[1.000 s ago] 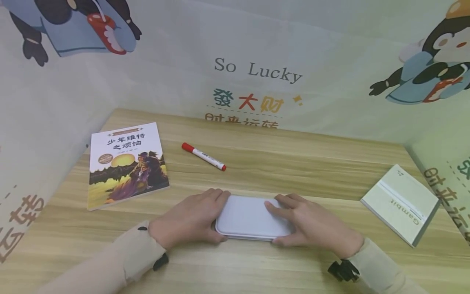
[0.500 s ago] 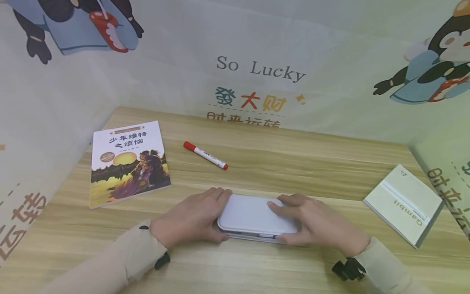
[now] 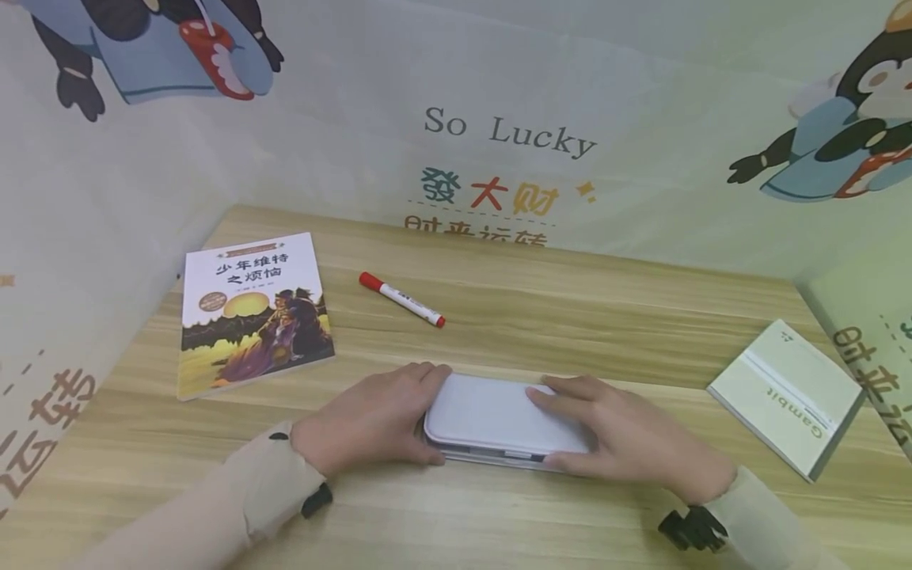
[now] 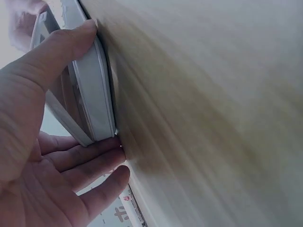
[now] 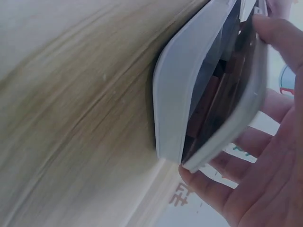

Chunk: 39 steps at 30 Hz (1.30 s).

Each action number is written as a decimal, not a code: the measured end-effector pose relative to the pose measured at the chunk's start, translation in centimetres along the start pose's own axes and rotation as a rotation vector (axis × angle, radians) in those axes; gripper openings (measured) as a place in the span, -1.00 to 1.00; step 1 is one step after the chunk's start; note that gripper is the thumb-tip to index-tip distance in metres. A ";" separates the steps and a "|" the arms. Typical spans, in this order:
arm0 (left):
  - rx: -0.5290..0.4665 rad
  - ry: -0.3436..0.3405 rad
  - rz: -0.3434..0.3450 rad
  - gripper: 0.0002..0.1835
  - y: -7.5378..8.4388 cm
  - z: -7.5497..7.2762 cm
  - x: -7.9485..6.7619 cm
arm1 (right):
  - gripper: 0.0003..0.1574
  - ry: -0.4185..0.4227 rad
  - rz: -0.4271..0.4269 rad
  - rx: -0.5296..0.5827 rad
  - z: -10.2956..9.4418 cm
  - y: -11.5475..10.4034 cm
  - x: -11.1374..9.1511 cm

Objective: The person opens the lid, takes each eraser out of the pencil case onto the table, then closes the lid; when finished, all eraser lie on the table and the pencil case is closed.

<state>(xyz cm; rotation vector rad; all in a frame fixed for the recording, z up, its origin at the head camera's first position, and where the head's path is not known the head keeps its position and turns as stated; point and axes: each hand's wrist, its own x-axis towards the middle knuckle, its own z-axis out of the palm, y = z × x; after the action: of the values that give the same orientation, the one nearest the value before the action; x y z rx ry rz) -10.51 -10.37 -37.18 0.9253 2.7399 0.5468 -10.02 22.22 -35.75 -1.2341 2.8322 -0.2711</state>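
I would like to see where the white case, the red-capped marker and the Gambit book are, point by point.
White case [image 3: 492,413], head view: on the middle of its lid.
Red-capped marker [image 3: 404,300], head view: on its white barrel.
Gambit book [image 3: 787,401], head view: on its cover.

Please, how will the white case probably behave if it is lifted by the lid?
The white case probably feels stiff: its walls show no sagging. Its lid may swing open, because it stands ajar along the near side.
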 end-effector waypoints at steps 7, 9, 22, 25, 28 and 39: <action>-0.037 -0.007 -0.007 -0.12 -0.4 -0.3 -0.1 | -0.08 -0.013 0.013 -0.004 -0.9 0.5 -1.9; -0.055 -0.014 -0.018 -0.14 -0.7 -0.3 -0.1 | -0.09 -0.010 0.020 0.022 -1.1 0.8 -2.3; -0.136 -0.020 -0.050 -0.09 -1.6 -0.2 -0.4 | -0.49 0.047 0.126 0.224 -2.9 3.1 -3.2; -0.129 -0.018 -0.050 -0.05 -1.7 -0.1 -0.3 | -0.61 0.064 0.165 0.305 -3.4 3.6 -3.1; -0.128 -0.018 -0.055 0.04 -1.6 -0.1 -0.2 | -0.73 0.081 0.226 0.425 -3.8 4.0 -2.9; -0.141 -0.006 -0.059 0.09 -1.5 0.1 -0.2 | -0.65 0.222 0.379 0.718 -2.9 6.1 -0.6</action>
<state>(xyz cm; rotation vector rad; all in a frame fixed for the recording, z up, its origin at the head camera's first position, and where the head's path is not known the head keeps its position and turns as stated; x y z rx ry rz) -11.10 -11.59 -37.83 0.8087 2.6733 0.7138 -14.33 27.17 -33.97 -0.5365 2.6355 -1.3111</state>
